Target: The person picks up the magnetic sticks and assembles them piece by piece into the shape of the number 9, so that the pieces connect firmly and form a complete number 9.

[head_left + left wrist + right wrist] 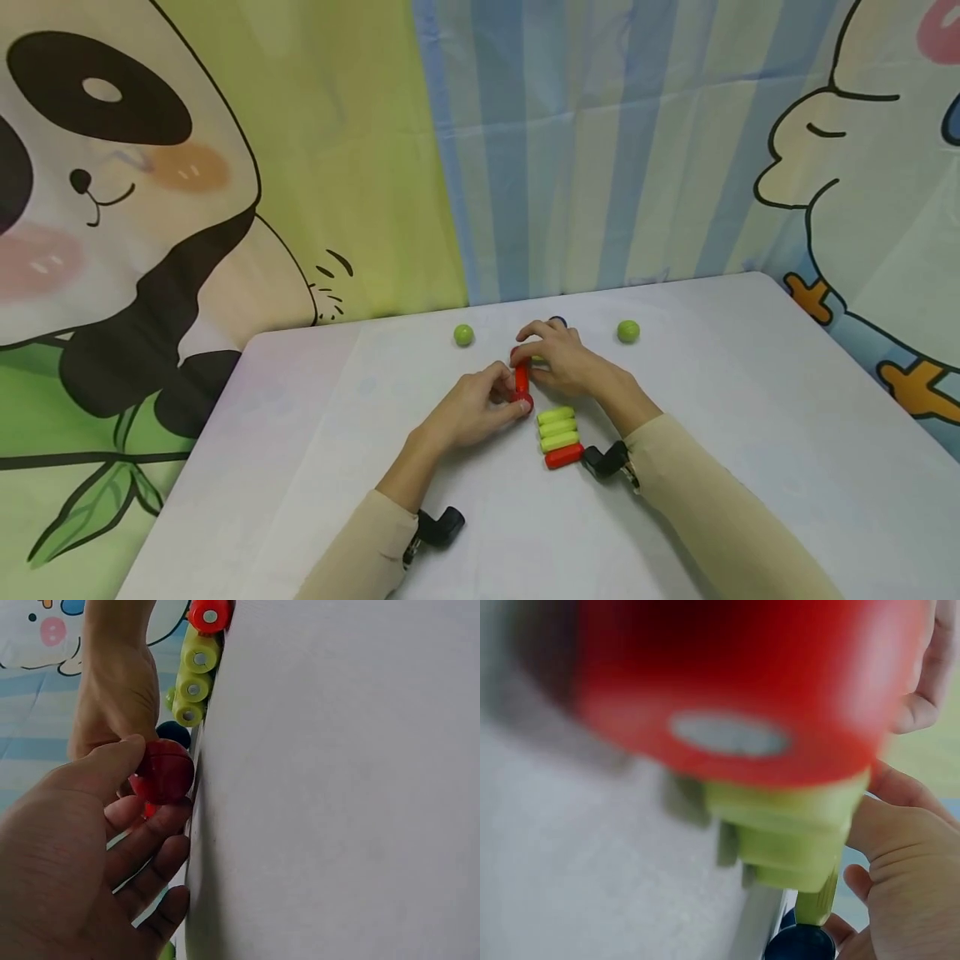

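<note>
Over the middle of the white table, my left hand [476, 407] pinches a red ball [166, 772] between thumb and fingers. A red rod [522, 377] runs from this ball toward the far side. At the rod's far end, my right hand [561, 358] curls its thumb and fingers about another red ball [514, 353], mostly hidden by them. Beside that hand, a dark blue ball [801, 945] touches the end of a yellow-green rod [816, 900]. Between my forearms lie several yellow-green rods [558, 428] in a row, with a red rod [564, 456] nearest me.
One green ball [463, 335] sits at the back, left of the hands, and another green ball [628, 331] sits at the back right. A printed cloth [570, 150] hangs behind the far edge of the white table [315, 467].
</note>
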Tool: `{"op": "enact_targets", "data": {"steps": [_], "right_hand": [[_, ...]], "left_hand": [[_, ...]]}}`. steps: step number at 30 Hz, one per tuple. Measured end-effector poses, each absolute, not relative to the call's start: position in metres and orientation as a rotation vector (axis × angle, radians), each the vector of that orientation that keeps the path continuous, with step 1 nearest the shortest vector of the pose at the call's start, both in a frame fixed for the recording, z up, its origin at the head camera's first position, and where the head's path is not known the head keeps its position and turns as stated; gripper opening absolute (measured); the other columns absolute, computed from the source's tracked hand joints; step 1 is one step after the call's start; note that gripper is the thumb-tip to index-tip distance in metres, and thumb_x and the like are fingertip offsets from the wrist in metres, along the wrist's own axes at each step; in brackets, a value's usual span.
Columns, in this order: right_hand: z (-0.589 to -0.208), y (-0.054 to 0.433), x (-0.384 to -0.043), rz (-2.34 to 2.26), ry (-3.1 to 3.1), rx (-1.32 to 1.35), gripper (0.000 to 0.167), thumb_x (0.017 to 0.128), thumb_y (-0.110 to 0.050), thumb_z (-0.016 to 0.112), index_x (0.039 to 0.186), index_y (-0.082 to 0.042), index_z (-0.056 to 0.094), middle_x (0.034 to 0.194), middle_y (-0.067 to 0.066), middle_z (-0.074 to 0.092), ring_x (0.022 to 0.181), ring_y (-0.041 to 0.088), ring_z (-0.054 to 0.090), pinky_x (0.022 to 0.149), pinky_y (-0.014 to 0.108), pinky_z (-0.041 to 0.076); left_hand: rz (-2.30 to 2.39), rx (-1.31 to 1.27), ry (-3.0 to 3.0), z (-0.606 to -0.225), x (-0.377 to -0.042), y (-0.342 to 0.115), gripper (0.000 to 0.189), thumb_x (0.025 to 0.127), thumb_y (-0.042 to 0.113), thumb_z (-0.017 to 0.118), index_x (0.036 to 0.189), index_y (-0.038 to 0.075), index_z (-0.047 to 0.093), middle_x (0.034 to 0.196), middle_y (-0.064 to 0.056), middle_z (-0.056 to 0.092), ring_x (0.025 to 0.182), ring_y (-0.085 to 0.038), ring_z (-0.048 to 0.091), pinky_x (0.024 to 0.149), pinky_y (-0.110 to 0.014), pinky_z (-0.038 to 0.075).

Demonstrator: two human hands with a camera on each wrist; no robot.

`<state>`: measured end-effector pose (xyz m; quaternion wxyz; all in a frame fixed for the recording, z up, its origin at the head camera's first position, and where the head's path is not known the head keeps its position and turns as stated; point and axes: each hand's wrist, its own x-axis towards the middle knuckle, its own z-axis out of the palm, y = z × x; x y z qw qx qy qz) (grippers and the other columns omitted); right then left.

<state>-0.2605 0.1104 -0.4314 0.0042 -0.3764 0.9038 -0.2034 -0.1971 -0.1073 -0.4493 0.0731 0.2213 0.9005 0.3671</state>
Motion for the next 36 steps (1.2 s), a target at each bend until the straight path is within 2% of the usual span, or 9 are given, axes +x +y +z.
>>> {"op": "enact_targets", "data": {"steps": [4,11,15,19,24,30,36], "right_hand": [[-0.429,0.113,-0.256,-0.673,2.833,-1.174,0.028,0.094,-0.009,0.071,0.117,-0.024,0.076,0.139,0.011,0.055,0.129,0.042,0.046,0.099,0.062,0.036],[-0.422,0.120,-0.248,-0.706,2.856,-1.051,0.029,0.093,-0.015,0.074,0.120,-0.026,0.074,0.140,0.007,0.054,0.132,0.038,0.042,0.108,0.063,0.032],[-0.418,0.125,-0.242,-0.734,2.870,-1.084,0.028,0.093,-0.016,0.075,0.120,-0.023,0.074,0.140,0.009,0.055,0.133,0.038,0.041,0.108,0.065,0.032],[-0.415,0.130,-0.235,-0.745,2.869,-1.101,0.031,0.092,-0.015,0.075,0.122,-0.021,0.074,0.136,0.010,0.058,0.132,0.038,0.042,0.107,0.065,0.033],[-0.417,0.139,-0.230,-0.757,2.839,-1.094,0.028,0.094,-0.017,0.074,0.121,-0.019,0.074,0.129,0.005,0.063,0.124,0.033,0.047,0.105,0.059,0.036],[-0.420,0.156,-0.222,-0.810,2.751,-1.042,0.018,0.094,-0.016,0.073,0.111,-0.019,0.077,0.114,-0.004,0.070,0.109,0.025,0.054,0.096,0.046,0.046],[-0.425,0.163,-0.216,-0.848,2.644,-0.995,0.014,0.096,-0.019,0.073,0.110,-0.019,0.075,0.107,-0.008,0.071,0.103,0.019,0.062,0.094,0.043,0.053]], "left_hand": [[1.148,0.663,2.673,-0.453,-0.200,-0.110,0.031,0.094,0.042,0.074,0.114,0.024,0.059,0.101,0.011,0.067,0.096,-0.009,0.062,0.091,-0.031,0.052],[1.261,0.680,2.588,-0.460,-0.207,-0.118,0.040,0.089,0.040,0.081,0.122,0.028,0.061,0.105,0.011,0.068,0.100,-0.012,0.059,0.093,-0.034,0.049],[1.260,0.688,2.576,-0.460,-0.211,-0.123,0.042,0.090,0.035,0.081,0.128,0.030,0.063,0.106,0.010,0.069,0.101,-0.013,0.059,0.094,-0.035,0.048],[1.216,0.699,2.605,-0.461,-0.215,-0.127,0.043,0.090,0.033,0.080,0.130,0.033,0.064,0.104,0.012,0.070,0.098,-0.013,0.059,0.090,-0.034,0.049],[1.191,0.686,2.608,-0.460,-0.219,-0.125,0.043,0.089,0.034,0.081,0.129,0.035,0.065,0.102,0.013,0.070,0.092,-0.015,0.057,0.082,-0.032,0.048],[1.220,0.701,2.561,-0.461,-0.218,-0.118,0.045,0.090,0.035,0.080,0.132,0.034,0.064,0.103,0.011,0.069,0.092,-0.017,0.056,0.081,-0.031,0.047],[1.219,0.690,2.549,-0.466,-0.216,-0.112,0.046,0.090,0.034,0.080,0.133,0.035,0.064,0.105,0.012,0.070,0.092,-0.016,0.057,0.081,-0.030,0.047]]}}
